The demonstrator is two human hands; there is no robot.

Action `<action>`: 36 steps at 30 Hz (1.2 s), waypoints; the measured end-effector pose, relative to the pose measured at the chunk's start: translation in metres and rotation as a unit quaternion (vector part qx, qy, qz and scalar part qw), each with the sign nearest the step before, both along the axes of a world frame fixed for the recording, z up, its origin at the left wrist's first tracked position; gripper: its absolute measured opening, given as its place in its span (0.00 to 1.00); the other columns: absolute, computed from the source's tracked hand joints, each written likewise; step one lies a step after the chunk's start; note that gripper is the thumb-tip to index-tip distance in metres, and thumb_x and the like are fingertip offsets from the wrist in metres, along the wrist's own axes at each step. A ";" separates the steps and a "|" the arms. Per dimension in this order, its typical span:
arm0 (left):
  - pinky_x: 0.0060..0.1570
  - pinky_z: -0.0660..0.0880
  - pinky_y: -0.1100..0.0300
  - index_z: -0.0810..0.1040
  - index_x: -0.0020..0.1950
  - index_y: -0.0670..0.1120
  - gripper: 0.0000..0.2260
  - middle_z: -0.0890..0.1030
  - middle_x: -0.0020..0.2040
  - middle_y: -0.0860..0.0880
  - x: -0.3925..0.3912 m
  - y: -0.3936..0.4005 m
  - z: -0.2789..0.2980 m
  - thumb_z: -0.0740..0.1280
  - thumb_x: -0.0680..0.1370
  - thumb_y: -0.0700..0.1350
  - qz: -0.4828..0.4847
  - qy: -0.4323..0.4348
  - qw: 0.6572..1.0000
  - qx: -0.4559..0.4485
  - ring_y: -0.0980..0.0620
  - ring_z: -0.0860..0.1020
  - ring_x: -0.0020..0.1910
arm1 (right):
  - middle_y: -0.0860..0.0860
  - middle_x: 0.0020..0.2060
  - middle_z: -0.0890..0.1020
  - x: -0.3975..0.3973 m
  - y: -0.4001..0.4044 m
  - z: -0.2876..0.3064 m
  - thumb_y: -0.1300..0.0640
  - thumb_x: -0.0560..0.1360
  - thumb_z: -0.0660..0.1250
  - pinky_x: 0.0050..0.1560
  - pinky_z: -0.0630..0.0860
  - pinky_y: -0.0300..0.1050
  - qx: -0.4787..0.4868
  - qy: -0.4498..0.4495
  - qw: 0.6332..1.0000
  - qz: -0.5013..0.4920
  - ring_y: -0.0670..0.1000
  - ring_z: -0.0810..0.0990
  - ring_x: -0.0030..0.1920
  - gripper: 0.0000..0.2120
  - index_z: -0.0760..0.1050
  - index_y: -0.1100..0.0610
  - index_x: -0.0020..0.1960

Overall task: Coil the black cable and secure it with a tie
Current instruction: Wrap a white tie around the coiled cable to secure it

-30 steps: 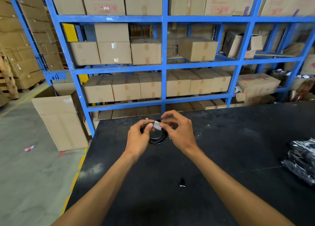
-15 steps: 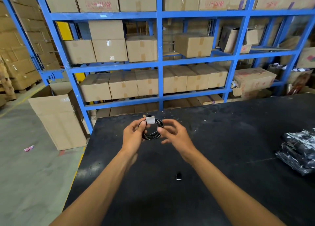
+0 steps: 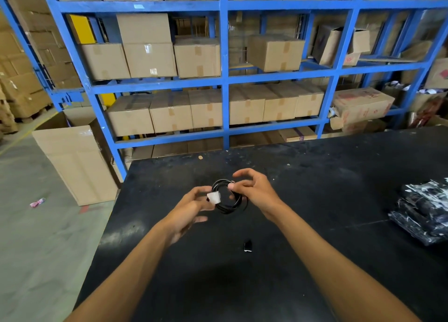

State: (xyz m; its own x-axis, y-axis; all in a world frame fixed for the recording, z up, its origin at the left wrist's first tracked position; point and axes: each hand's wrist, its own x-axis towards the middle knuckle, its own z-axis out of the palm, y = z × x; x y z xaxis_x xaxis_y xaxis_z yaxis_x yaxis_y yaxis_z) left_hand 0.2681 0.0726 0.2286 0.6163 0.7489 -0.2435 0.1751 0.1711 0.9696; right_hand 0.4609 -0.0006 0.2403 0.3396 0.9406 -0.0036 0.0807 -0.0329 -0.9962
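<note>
- Black cable (image 3: 230, 204), already wound into a small round coil, held above the black desk (image 3: 315, 188), toward the far edge and nearer the far-left corner than the right side.
- White tie (image 3: 214, 197) sits on the coil's left rim, apparently wrapped across the strands there; whether it is fully closed cannot be told.
- Left hand (image 3: 191, 207): thumb and forefinger pinching the coil at the tie; the remaining fingers hang loose below.
- Right hand (image 3: 254, 190): fingertips touching the coil's upper right rim, other fingers spread and lifted; grip looks light, more a steadying pinch than a clench. Motion blur makes the exact contact uncertain.
- Key relation: the coil lies between the two hands, its ring roughly facing the camera. The tie is on the left-hand side, so the left hand is nearer to it; the right would have to cross over the coil to reach it.
- Judgement: coiling looks done, securing is in hand or just finishing.
- Small black piece (image 3: 247, 246) lies on the desk nearer the person.
- Pile of bagged dark items (image 3: 424, 210) at the right edge.
- Blue shelving (image 3: 224, 79) with cartons beyond.
</note>
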 end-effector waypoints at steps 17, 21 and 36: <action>0.41 0.77 0.61 0.75 0.57 0.42 0.08 0.81 0.44 0.47 0.051 0.033 -0.036 0.59 0.83 0.42 0.039 0.065 0.994 0.075 0.53 0.79 0.44 | 0.54 0.40 0.84 0.024 0.049 -0.048 0.61 0.77 0.70 0.43 0.80 0.47 -0.003 -0.082 0.997 0.017 0.53 0.84 0.43 0.02 0.77 0.57 0.48; 0.36 0.79 0.65 0.74 0.57 0.42 0.07 0.81 0.43 0.48 0.053 0.048 -0.040 0.59 0.83 0.41 0.119 0.030 0.992 0.021 0.53 0.79 0.45 | 0.57 0.41 0.85 0.031 0.053 -0.056 0.68 0.80 0.63 0.40 0.80 0.49 -0.007 -0.031 0.999 -0.002 0.52 0.82 0.36 0.09 0.79 0.56 0.52; 0.38 0.80 0.62 0.73 0.57 0.42 0.06 0.80 0.46 0.45 0.052 0.052 -0.028 0.59 0.83 0.39 0.185 -0.040 0.980 -0.057 0.53 0.80 0.45 | 0.58 0.36 0.87 0.007 0.054 -0.053 0.68 0.73 0.71 0.39 0.82 0.42 0.032 0.064 0.994 -0.085 0.51 0.85 0.34 0.07 0.80 0.58 0.47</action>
